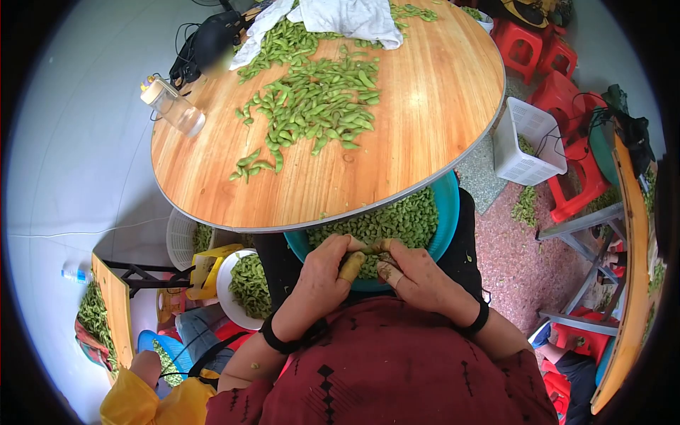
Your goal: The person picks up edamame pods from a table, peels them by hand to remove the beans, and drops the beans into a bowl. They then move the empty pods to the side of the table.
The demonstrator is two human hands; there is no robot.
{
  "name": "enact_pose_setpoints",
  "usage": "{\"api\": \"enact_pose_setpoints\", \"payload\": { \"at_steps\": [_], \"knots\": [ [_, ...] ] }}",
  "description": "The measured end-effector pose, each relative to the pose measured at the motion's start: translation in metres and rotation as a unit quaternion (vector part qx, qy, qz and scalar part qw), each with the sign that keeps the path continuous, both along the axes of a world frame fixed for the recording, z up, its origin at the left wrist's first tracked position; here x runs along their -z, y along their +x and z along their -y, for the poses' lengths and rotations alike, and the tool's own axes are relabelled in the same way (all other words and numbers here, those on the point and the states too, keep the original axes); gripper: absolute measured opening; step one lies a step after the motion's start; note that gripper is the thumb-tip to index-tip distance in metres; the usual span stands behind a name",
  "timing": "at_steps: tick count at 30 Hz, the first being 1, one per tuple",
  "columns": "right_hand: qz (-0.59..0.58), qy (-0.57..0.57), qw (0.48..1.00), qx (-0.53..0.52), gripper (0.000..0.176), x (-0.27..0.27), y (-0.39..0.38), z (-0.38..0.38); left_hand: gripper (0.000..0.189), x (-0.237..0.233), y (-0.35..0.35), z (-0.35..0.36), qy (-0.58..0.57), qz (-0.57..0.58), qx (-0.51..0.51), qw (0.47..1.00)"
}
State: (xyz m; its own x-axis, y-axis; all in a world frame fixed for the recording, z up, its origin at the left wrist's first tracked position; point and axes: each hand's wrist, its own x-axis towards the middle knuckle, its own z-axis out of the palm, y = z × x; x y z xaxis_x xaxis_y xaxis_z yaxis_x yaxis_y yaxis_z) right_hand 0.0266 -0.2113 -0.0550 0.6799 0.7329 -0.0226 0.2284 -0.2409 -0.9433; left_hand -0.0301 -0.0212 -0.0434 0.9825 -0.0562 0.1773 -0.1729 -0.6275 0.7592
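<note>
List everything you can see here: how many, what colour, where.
Tables: three, brown, top centre, left and right edges
Pods: many, green, on centre table
Cloth: some, white, table's far side
Bottle: one, clear, table's left
Basin: one, blue, below centre table
Beans: many, green, in basin
Bowl: one, white, left of basin
Crate: one, white, right floor
Stools: several, red, right side
People: at least two, yellow or dark clothes, lower corners
Left hand, right hand: one each, black wristbands, meeting over basin

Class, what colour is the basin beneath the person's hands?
The basin is turquoise blue; it shows in the head view, the only one given.
</note>
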Motion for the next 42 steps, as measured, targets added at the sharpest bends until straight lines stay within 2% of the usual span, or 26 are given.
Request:
{"api": "enact_pose_setpoints", "payload": {
  "at_steps": [9, 12, 15, 17, 18, 19, 20, 21, 23, 27, 29, 30, 31, 33, 35, 37, 39, 42],
  "knots": [
    [0.006, 0.011, 1.0, -0.003, 0.017, 0.002, -0.004, -0.004, 0.01, -0.005, -0.004, 0.004, 0.01, 0.023, -0.009, 1.0],
    [0.058, 0.023, 0.998, 0.001, 0.016, 0.005, -0.005, -0.004, 0.012, -0.007, -0.006, 0.001, 0.023, 0.035, 0.008, 0.999],
    [0.092, -0.005, 0.996, -0.009, 0.016, 0.005, -0.009, -0.004, 0.015, -0.013, -0.011, 0.0, 0.023, -0.025, 0.017, 0.999],
    [0.173, -0.003, 0.985, -0.002, 0.012, 0.008, -0.009, -0.005, 0.019, -0.008, -0.011, -0.002, 0.033, 0.024, 0.03, 0.999],
    [0.172, -0.004, 0.985, -0.002, 0.012, 0.001, -0.003, -0.005, 0.019, -0.005, -0.01, -0.004, 0.033, 0.024, 0.03, 0.999],
    [-0.074, -0.02, 0.996, -0.035, 0.011, -0.013, 0.008, -0.004, 0.02, -0.003, -0.009, -0.006, 0.034, 0.052, 0.045, 0.997],
    [-0.317, -0.036, 0.946, -0.064, 0.011, -0.02, 0.015, -0.003, 0.021, 0.0, -0.008, -0.007, 0.035, 0.081, 0.061, 0.994],
    [-0.317, -0.036, 0.946, -0.063, 0.011, -0.014, 0.019, -0.001, 0.021, 0.002, -0.008, -0.007, 0.034, 0.081, 0.061, 0.994],
    [-0.514, 0.095, 0.843, -0.127, 0.014, 0.006, 0.027, 0.004, 0.023, 0.004, -0.008, -0.007, 0.063, 0.127, 0.07, 0.987],
    [-0.538, 0.134, 0.83, -0.063, 0.011, 0.009, 0.015, -0.009, 0.025, 0.009, -0.009, -0.001, 0.094, 0.145, 0.02, 0.985],
    [-0.357, 0.124, 0.925, 0.029, 0.011, 0.013, 0.002, -0.017, 0.026, 0.013, -0.008, 0.002, 0.132, 0.164, -0.039, 0.977],
    [-0.23, 0.104, 0.965, 0.063, 0.012, 0.018, -0.003, -0.02, 0.026, 0.014, -0.007, 0.004, 0.132, 0.166, -0.041, 0.976],
    [-0.23, 0.104, 0.966, 0.061, 0.012, 0.022, -0.005, -0.022, 0.026, 0.014, -0.006, 0.007, 0.157, 0.175, -0.045, 0.971],
    [-0.08, 0.104, 0.985, 0.116, 0.01, 0.028, -0.007, -0.024, 0.025, 0.017, -0.005, 0.009, 0.182, 0.184, -0.051, 0.965],
    [-0.12, 0.081, 0.983, 0.116, 0.009, 0.031, -0.003, -0.022, 0.025, 0.02, -0.004, 0.008, 0.209, 0.202, 0.001, 0.957],
    [-0.158, 0.062, 0.98, 0.105, 0.009, 0.038, 0.002, -0.021, 0.026, 0.019, -0.005, 0.01, 0.218, 0.188, 0.007, 0.958],
    [0.08, -0.026, 0.993, 0.087, 0.01, 0.052, 0.005, -0.021, 0.027, 0.018, -0.01, 0.007, 0.233, 0.173, 0.006, 0.957],
    [0.097, -0.051, 0.992, 0.055, 0.014, 0.051, 0.002, -0.023, 0.024, 0.016, -0.021, -0.002, 0.204, 0.146, -0.022, 0.968]
  ]
}}
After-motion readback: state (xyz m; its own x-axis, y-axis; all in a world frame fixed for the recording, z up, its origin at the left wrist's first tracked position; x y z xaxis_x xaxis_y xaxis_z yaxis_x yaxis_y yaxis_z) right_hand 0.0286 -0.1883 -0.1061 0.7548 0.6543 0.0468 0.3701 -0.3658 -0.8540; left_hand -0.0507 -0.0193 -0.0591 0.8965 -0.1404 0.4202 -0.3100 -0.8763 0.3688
